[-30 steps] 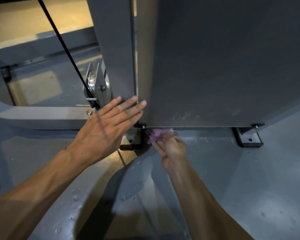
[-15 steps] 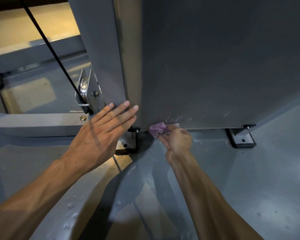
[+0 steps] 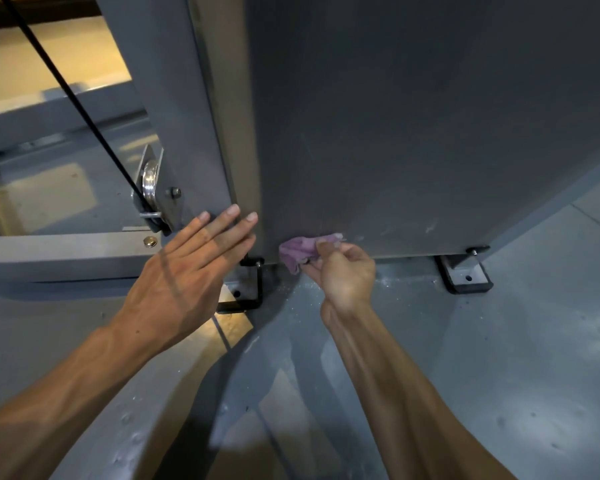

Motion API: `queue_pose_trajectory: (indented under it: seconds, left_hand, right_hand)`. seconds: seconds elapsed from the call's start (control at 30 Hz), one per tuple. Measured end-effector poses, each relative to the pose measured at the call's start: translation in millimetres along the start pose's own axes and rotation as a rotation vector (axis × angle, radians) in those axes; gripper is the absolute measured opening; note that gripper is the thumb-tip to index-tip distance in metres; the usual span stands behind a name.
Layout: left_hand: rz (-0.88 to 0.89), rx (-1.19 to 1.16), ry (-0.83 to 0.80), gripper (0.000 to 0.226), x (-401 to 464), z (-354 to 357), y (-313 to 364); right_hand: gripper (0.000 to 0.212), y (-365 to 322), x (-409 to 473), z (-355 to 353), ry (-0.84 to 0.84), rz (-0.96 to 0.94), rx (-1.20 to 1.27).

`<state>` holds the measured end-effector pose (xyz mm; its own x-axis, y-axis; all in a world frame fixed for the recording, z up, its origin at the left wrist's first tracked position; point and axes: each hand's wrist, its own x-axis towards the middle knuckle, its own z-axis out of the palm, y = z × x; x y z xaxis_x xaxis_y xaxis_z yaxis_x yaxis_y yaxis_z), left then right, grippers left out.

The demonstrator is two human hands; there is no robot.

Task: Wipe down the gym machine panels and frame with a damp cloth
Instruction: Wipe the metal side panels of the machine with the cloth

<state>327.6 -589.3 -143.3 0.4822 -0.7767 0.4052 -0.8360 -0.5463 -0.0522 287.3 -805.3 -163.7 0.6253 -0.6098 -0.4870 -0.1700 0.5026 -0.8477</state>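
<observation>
A large dark grey machine panel [image 3: 413, 133] fills the upper right of the head view. My right hand [image 3: 343, 275] pinches a small crumpled purple cloth [image 3: 297, 251] and holds it against the panel's bottom edge near its left corner. My left hand [image 3: 187, 275] lies flat with straight fingers on the grey upright frame post [image 3: 174, 98] just left of the panel, fingertips at the post's lower end.
A black cable [image 3: 66, 81] runs down to a metal pulley [image 3: 151, 185] left of the post. A grey horizontal frame beam [image 3: 59, 252] lies at the left. Black brackets [image 3: 463, 275] bolt the panel to the grey floor [image 3: 499, 375], which shows white specks.
My right hand has carried the cloth up from the floor under the panel onto the panel's lower edge. The view has shifted, and my left hand stays flat on the post.
</observation>
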Motion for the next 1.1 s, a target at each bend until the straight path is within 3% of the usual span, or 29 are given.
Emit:
queue_pose_trajectory:
  seconds: [0.1,0.2,0.3,0.53,0.73,0.83,1.0,1.1]
  left_hand:
    - [-0.006,-0.015,0.008,0.062,1.9,-2.2,2.1]
    - [-0.004,-0.021,0.008,0.061,1.2,-4.8,2.4]
    - [0.012,-0.017,-0.001,0.061,0.5,-6.6,0.7]
    - [-0.005,-0.029,-0.01,0.065,1.8,-4.0,-0.1]
    - [0.002,-0.029,-0.022,0.062,1.7,-5.6,-2.2]
    - [-0.001,-0.029,-0.031,0.063,0.7,-6.3,-1.9]
    - [-0.01,-0.051,-0.007,0.064,2.1,-2.6,0.5]
    - [-0.005,-0.038,-0.003,0.067,1.9,-3.2,0.5]
  right_hand:
    - [0.014,1.4,-2.1,0.8,0.035,-0.097,-0.014]
    - [0.016,11.3,3.0,3.8,0.096,0.034,-0.073]
    - [0.015,13.5,3.9,5.5,0.051,0.089,-0.077]
    - [0.023,10.4,-5.8,5.2,0.028,-0.216,-0.048]
    - [0.022,22.7,9.2,5.9,0.139,-0.007,-0.093]
    - [0.015,13.5,1.9,6.9,0.075,-0.065,-0.11]
    - [0.016,-11.2,-11.9,10.4,0.026,-0.316,-0.09]
    - [0.027,3.1,-9.8,7.0,0.07,-0.194,-0.137]
